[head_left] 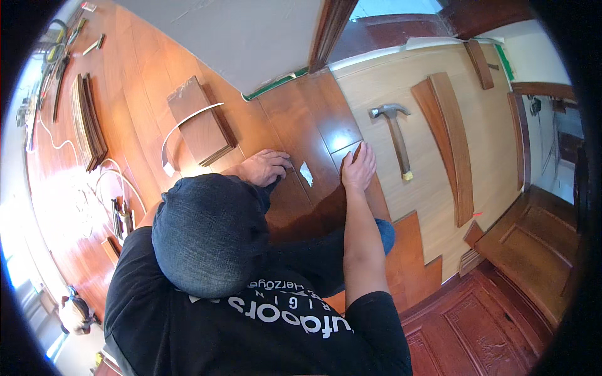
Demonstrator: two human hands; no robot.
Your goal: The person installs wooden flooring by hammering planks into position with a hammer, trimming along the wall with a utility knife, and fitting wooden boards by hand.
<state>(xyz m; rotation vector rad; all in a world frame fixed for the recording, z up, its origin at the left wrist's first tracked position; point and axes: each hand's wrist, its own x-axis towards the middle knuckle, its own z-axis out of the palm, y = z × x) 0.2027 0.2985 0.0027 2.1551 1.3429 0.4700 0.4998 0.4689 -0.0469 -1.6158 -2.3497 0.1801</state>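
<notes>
My left hand [266,167] rests on the reddish-brown wooden floor beside my denim-covered knee, its fingers bent and their tips on the boards. Nothing shows in its grasp. To its right lies a small torn white scrap [306,173]. My right hand [359,168] reaches forward with fingers extended, lying over the outer edge of a floor plank [343,135] close to a board joint. A claw hammer [396,138] with a wooden handle lies just right of that hand, on the pale underlayer [417,182].
Loose long planks [454,150] lie on the underlayer. At left are a short plank stack [200,119] with a curved white strip [185,122] on it, and another stack [88,122]. A wall corner [251,84] juts in ahead. Red carved panels [483,319] stand at lower right.
</notes>
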